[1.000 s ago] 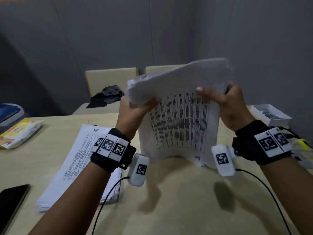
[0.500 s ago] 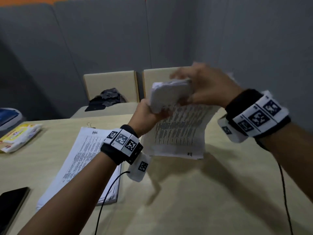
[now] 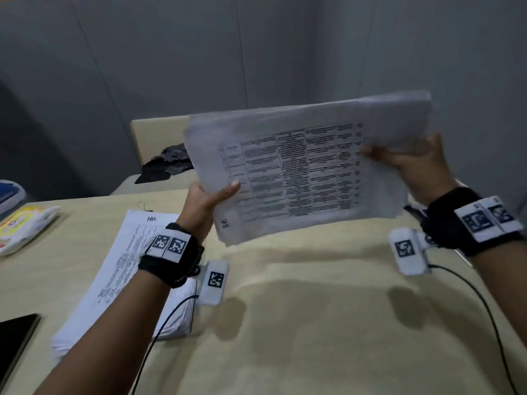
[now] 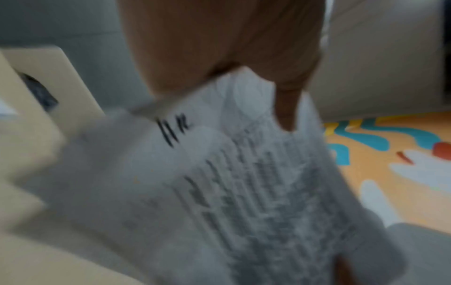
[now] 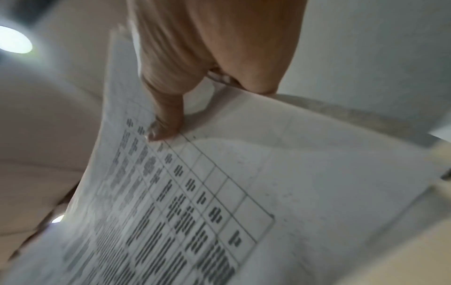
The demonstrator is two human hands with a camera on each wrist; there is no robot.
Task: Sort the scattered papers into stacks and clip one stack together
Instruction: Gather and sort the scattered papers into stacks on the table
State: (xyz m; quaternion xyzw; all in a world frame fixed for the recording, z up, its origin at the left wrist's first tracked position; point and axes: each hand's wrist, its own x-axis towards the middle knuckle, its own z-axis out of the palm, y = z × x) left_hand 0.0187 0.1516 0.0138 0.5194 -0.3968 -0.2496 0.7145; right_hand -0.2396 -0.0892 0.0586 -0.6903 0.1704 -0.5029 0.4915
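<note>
I hold a stack of printed papers (image 3: 308,169) in the air above the table, its long side across and its face with a table of text toward me. My left hand (image 3: 211,195) grips its lower left corner, thumb on top. My right hand (image 3: 410,163) grips the right edge, thumb on the print. The left wrist view shows the papers (image 4: 244,183) blurred under my thumb (image 4: 285,108). In the right wrist view my thumb (image 5: 165,123) presses on the sheet (image 5: 268,183). A second stack of papers (image 3: 119,269) lies flat on the table at the left.
A beige table (image 3: 313,323) lies below. A black phone (image 3: 14,340) sits at its front left edge and a yellow packet (image 3: 22,226) at the far left. A chair (image 3: 159,135) with dark cloth (image 3: 171,163) stands behind the table.
The stack was bent over and folded between both hands half a second ago. It is now spread out flat and turned landscape, with my right hand moved out to its right edge.
</note>
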